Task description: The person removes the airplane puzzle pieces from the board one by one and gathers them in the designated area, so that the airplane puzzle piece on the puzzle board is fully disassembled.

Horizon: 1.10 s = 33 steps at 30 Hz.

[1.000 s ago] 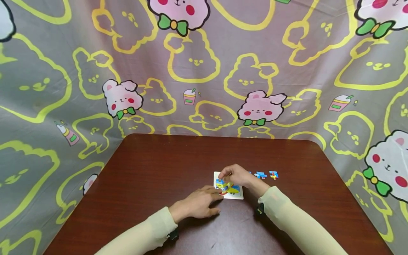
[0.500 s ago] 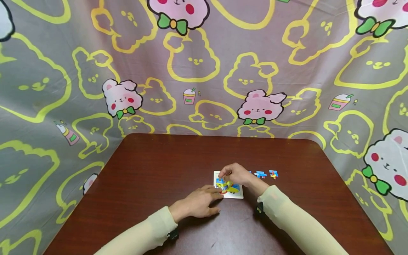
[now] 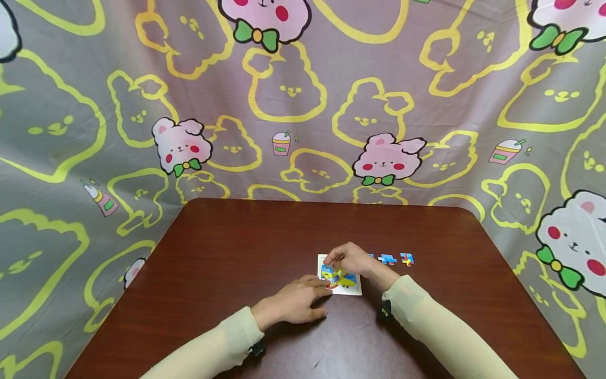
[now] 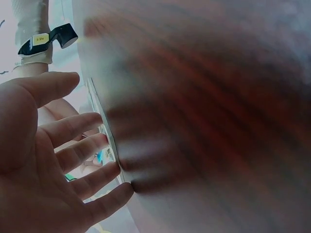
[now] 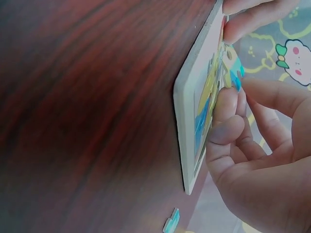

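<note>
A small square jigsaw board [image 3: 350,292] with a pale rim lies on the table, showing a yellow and blue picture. My left hand [image 3: 294,301] rests at its left edge, fingers extended; in the left wrist view the fingertips [image 4: 125,188] meet the rim. Over the board's far left part, my right hand [image 3: 354,260] pinches a jigsaw piece [image 5: 233,69], yellow and light blue, between thumb and fingers. The right wrist view has this piece tilted up, close against the picture. Part of the board is hidden under the right hand.
To the right of the board lie loose jigsaw pieces: a blue one [image 3: 387,259] and a blue, red and yellow one [image 3: 407,259], with another partly behind the right wrist. The brown table [image 3: 246,242] ends at a patterned curtain [image 3: 265,173].
Both hands hold nearly the same positions over the board. Only the curtain at the far right has shifted slightly.
</note>
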Each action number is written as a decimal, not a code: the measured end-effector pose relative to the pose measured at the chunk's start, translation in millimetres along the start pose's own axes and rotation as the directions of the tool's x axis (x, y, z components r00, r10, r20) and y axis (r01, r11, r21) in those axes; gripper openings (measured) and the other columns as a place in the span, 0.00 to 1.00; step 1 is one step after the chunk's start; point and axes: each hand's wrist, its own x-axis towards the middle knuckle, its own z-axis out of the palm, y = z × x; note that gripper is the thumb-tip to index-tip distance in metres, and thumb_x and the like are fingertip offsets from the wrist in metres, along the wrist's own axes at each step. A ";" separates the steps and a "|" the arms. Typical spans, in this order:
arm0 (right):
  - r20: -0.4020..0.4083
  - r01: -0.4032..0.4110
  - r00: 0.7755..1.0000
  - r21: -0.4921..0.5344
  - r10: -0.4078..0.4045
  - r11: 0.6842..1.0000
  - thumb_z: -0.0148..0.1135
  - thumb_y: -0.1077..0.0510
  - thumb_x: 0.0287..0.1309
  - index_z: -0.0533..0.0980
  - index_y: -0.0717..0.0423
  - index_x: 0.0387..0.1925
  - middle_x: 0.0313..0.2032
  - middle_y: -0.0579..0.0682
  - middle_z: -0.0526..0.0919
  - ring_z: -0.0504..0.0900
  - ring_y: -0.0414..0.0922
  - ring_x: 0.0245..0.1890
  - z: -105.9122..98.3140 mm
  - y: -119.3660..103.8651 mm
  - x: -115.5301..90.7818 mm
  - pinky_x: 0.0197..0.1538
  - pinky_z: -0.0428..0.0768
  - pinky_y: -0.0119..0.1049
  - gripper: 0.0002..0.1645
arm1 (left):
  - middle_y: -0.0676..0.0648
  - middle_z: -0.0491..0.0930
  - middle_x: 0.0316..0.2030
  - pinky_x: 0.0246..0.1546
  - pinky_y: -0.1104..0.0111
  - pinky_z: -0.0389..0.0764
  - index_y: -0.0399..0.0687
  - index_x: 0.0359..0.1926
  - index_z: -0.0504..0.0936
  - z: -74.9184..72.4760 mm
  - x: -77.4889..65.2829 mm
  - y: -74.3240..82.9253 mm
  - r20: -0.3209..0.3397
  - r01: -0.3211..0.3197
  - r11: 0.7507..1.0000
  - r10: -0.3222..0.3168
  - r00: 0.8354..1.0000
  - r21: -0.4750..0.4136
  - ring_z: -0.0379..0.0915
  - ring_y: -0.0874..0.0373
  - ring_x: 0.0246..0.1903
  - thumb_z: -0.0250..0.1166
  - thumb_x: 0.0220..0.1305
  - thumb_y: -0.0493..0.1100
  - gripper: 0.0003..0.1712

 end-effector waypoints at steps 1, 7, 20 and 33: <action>0.002 0.005 1.000 -0.002 -0.005 1.000 0.63 0.71 0.52 0.86 0.62 0.38 0.32 0.57 0.87 0.78 0.38 0.31 -0.2 -0.1 -0.2 0.31 0.81 0.33 0.12 | 0.51 0.73 0.68 0.65 0.55 0.74 0.53 0.65 0.78 -0.1 -0.1 0.2 0.001 0.003 1.000 -0.003 1.000 -0.001 0.67 0.50 0.68 0.64 0.66 0.56 0.29; 0.007 0.016 1.000 -0.008 -0.016 1.000 0.62 0.71 0.52 0.86 0.62 0.38 0.34 0.58 0.88 0.79 0.38 0.32 -1.1 -0.6 -0.4 0.33 0.80 0.32 0.13 | 0.52 0.73 0.68 0.64 0.55 0.74 0.54 0.65 0.77 -0.4 -0.3 0.3 0.005 0.007 1.000 -0.007 1.000 0.001 0.67 0.50 0.68 0.64 0.65 0.56 0.29; 0.017 0.023 1.000 0.008 -0.023 1.000 0.64 0.72 0.52 0.86 0.62 0.39 0.32 0.57 0.87 0.80 0.37 0.31 -0.5 1.0 0.0 0.34 0.79 0.31 0.12 | 0.52 0.73 0.68 0.64 0.55 0.75 0.54 0.65 0.78 1.6 -1.1 -0.1 -0.002 0.004 1.000 -0.004 1.000 0.006 0.66 0.51 0.69 0.63 0.66 0.57 0.29; 0.024 0.009 1.000 0.040 -0.009 0.999 0.62 0.71 0.52 0.86 0.61 0.38 0.35 0.55 0.88 0.80 0.39 0.33 -8.3 6.2 -2.0 0.34 0.82 0.34 0.12 | 0.53 0.72 0.69 0.65 0.55 0.74 0.54 0.65 0.77 1.3 0.0 -0.5 0.002 0.004 1.000 -0.004 1.000 0.007 0.66 0.51 0.69 0.63 0.66 0.57 0.29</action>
